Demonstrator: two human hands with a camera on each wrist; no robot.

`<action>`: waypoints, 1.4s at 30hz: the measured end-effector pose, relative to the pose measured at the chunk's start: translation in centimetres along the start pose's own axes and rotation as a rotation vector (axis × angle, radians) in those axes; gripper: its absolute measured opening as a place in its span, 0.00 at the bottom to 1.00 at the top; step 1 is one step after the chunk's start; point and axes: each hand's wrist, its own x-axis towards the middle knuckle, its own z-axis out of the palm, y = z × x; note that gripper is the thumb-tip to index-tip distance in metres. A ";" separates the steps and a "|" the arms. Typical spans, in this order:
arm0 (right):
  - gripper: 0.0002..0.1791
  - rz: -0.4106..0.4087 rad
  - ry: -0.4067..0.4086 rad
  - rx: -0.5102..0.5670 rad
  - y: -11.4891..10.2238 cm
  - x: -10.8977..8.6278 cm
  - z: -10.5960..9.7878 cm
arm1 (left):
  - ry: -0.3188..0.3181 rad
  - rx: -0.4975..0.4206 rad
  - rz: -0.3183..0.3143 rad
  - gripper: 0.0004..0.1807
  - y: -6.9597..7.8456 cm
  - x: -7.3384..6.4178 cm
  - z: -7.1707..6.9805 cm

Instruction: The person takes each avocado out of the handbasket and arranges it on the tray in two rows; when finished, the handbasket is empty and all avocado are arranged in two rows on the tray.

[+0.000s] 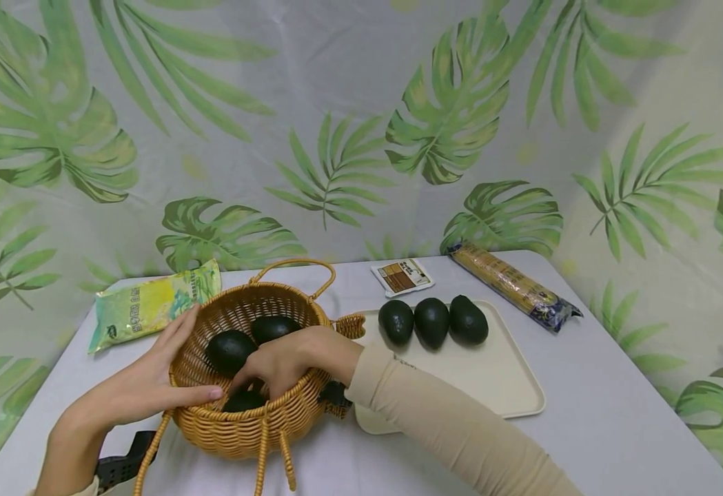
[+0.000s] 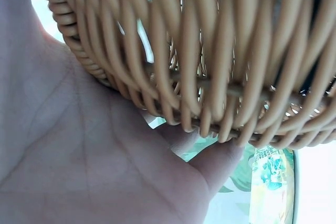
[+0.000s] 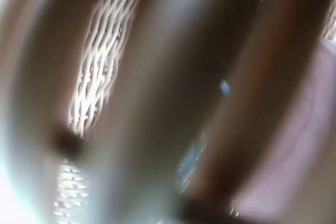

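A wicker basket (image 1: 237, 430) tilts toward me, with dark green avocados inside. My left hand (image 1: 131, 386) grips its left side, the thumb over the rim and the fingers along the outside. In the left wrist view the palm (image 2: 105, 150) lies against the woven wall. My right hand (image 1: 289, 362) reaches over the right rim into the basket, its fingers curled down around the nearest avocado (image 1: 245, 401), partly hidden by the hand and rim. Behind it lie a second avocado (image 1: 231, 351) and a third avocado (image 1: 274, 328). Blurred wicker strands (image 3: 100, 72) fill much of the right wrist view.
On the right, a cream tray (image 1: 504, 372) carries three avocados (image 1: 432, 323) in a row along its back. A small white-and-brown packet (image 1: 403, 277) lies behind it. A long bag of noodles (image 1: 510, 282) rests at the back right, and a yellow-green bag (image 1: 150, 306) at the back left.
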 end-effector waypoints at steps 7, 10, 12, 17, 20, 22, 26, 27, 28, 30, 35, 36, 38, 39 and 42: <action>0.39 -0.042 0.082 0.016 0.2 -0.4 -0.2 | 0.005 -0.004 0.000 0.67 0.1 -0.1 -0.3; 0.41 -0.033 0.113 0.015 0.4 -0.6 -0.2 | 0.005 -0.008 0.001 0.67 0.1 -0.1 -0.3; 0.41 -0.038 0.134 0.014 0.5 -0.7 -0.3 | 0.004 -0.011 -0.001 0.67 0.1 -0.1 -0.2; 0.43 -0.072 0.199 0.028 0.9 -1.1 -0.3 | 0.008 0.012 0.011 0.67 -0.2 -0.1 0.1; 0.43 -0.086 0.237 0.033 0.9 -1.4 -0.3 | 0.012 0.026 0.018 0.68 -0.3 -0.1 0.1; 0.43 -0.087 0.257 0.037 0.9 -1.6 -0.4 | 0.012 0.024 0.018 0.67 -0.2 -0.1 0.1; 0.44 -0.082 0.293 0.039 0.7 -2.2 -0.6 | 0.008 0.008 0.008 0.67 0.0 -0.1 -0.1; 0.45 -0.079 0.302 0.045 0.6 -2.4 -0.7 | 0.006 0.002 0.004 0.67 0.0 -0.1 -0.2; 0.45 -0.077 0.311 0.053 0.6 -2.6 -0.8 | 0.005 -0.005 0.001 0.67 0.0 -0.1 -0.2; 0.46 -0.076 0.333 0.060 0.5 -3.0 -0.9 | 0.007 -0.009 0.002 0.67 0.0 -0.1 -0.2; 0.48 -0.115 0.408 0.081 0.6 -4.1 -1.0 | 0.005 -0.010 -0.004 0.67 -0.1 0.0 -0.2; 0.48 -0.125 0.427 0.086 0.7 -4.3 -1.1 | 0.005 -0.009 -0.006 0.67 -0.1 0.0 -0.2; 0.48 -0.141 0.463 0.088 0.7 -4.8 -1.1 | 0.006 -0.009 -0.006 0.67 -0.1 0.0 -0.2; 0.48 -0.147 0.479 0.084 0.8 -5.0 -1.0 | 0.006 -0.010 -0.006 0.67 -0.1 0.0 -0.2; 0.47 -0.153 0.514 0.093 0.9 -5.6 -0.8 | 0.006 -0.010 -0.004 0.67 -0.1 0.0 -0.2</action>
